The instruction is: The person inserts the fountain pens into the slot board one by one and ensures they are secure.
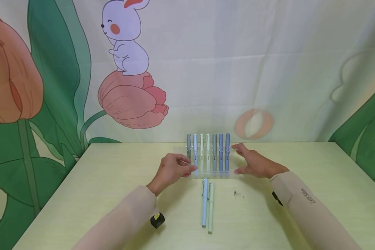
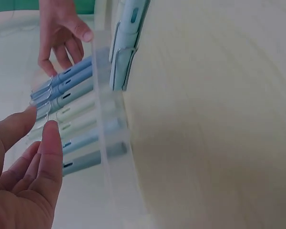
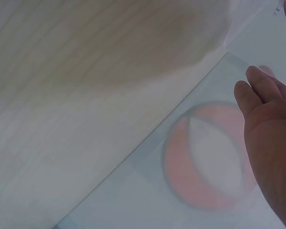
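The clear pen stand point(image 1: 206, 173) sits on the pale yellow-green table point(image 1: 300, 215), toward its far edge and in front of you, with seven capped pens point(image 1: 208, 152) upright in a row inside it, grey and blue ones at the ends and paler ones in the middle. Your left hand point(image 1: 172, 170) is at the stand's left end with its fingers curved toward it; the wrist view shows thumb and fingers apart beside the pens, and you cannot tell from the pictures whether they touch the clear plastic. Your right hand point(image 1: 254, 163) is at the right end, fingers spread and loosely extended, thumb low near the base; contact there is also unclear. Just on your side of the stand, two loose pens point(image 1: 207, 208) lie side by side, one light blue and one pale green, touching along their length. Behind the table hangs a cloth backdrop point(image 1: 268, 52) printed with a rabbit, tulips and leaves.
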